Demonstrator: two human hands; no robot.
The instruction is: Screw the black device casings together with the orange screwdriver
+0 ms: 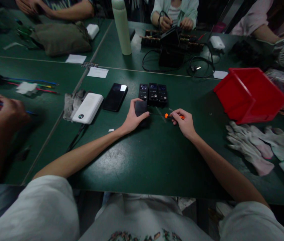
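Note:
In my left hand (133,118) is a small black box-shaped device (140,107), gripped between thumb and fingers just above the table. My right hand (183,122) is closed around an orange-and-black screwdriver (167,115). Its thin shaft points left, and the tip is near the side of the black device; whether it touches cannot be made out. Right behind my left hand, three similar black devices with small displays (153,93) stand side by side in a row. A black smartphone (115,97) lies to the left of them.
A white power bank (88,107) rests on grey gloves at left, beside a co-worker's hand (3,117). A red bin (249,95) and work gloves (259,144) are on the right. A pale green bottle (122,28) stands at the back, near a co-worker handling black equipment (172,50).

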